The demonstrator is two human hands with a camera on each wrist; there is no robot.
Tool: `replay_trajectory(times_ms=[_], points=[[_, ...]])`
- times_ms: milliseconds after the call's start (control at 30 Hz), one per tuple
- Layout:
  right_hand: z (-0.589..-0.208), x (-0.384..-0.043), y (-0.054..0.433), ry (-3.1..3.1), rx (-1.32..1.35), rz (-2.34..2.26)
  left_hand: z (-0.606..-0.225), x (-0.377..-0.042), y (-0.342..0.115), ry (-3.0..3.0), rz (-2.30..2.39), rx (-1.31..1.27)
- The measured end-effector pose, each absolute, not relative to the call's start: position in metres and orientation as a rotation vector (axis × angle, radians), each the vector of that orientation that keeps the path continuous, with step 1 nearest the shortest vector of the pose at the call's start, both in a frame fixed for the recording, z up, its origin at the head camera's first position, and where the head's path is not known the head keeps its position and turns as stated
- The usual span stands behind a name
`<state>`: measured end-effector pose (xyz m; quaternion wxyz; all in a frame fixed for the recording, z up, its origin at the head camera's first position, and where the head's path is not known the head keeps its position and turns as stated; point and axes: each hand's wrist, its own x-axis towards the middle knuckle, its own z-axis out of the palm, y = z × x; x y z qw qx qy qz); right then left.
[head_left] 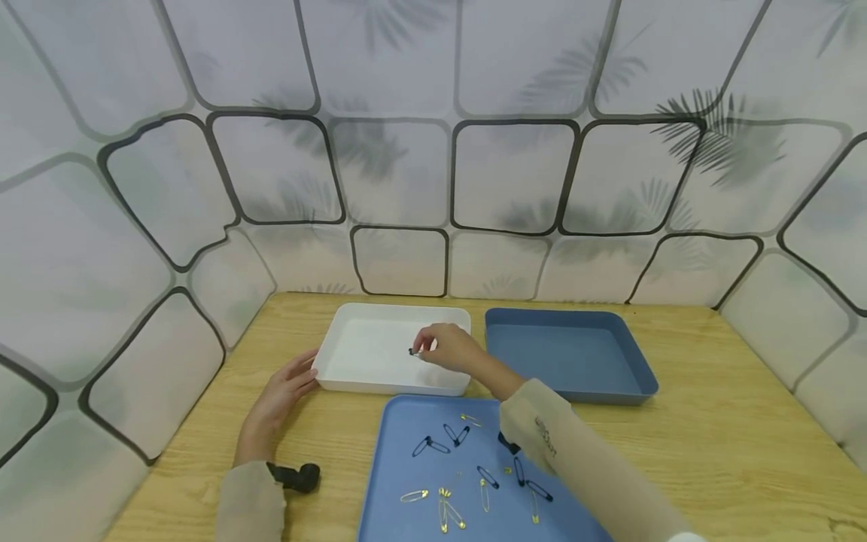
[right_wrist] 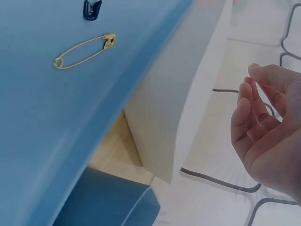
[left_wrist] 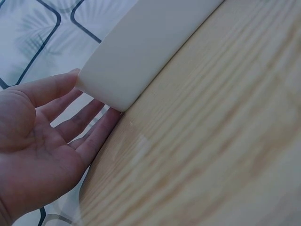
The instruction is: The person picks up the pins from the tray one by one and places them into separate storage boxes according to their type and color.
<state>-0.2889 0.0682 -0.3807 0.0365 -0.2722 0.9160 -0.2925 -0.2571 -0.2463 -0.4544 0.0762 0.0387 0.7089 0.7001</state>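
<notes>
A pale yellowish wooden table (head_left: 704, 406) with visible grain carries three shallow rectangular trays with rounded corners. The white tray (head_left: 369, 342) is the landmark. Just right of it lies a slate-blue tray (head_left: 562, 350). Just on the viewer's side of the white tray, and reaching farther right than it, lies a lighter blue tray (head_left: 420, 421), cut off by the frame.

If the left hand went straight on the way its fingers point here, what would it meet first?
The white, rectangular, plastic-looking tray: the left hand has its fingers at the near-left corner, so the tray's outer wall would likely come first, though which fingers exactly touch it is unclear.
</notes>
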Motion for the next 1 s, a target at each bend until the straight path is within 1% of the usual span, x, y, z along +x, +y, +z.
replay_trajectory(times_ms=[300, 567, 800, 1000], points=[[-0.377, -0.263, 0.083, 2.760, -0.945, -0.893, -0.454, -0.256, -0.244, 2.121, 2.096, 0.115], [-0.382, -0.242, 0.098, 2.747, -1.049, -0.827, -0.451, -0.255, -0.245, 2.150, 2.083, 0.127], [-0.390, -0.227, 0.110, 2.691, -1.031, -0.842, -0.450, -0.256, -0.245, 2.143, 2.085, 0.114], [-0.400, -0.222, 0.122, 2.673, -1.040, -0.854, -0.451, -0.255, -0.245, 2.157, 2.069, 0.127]])
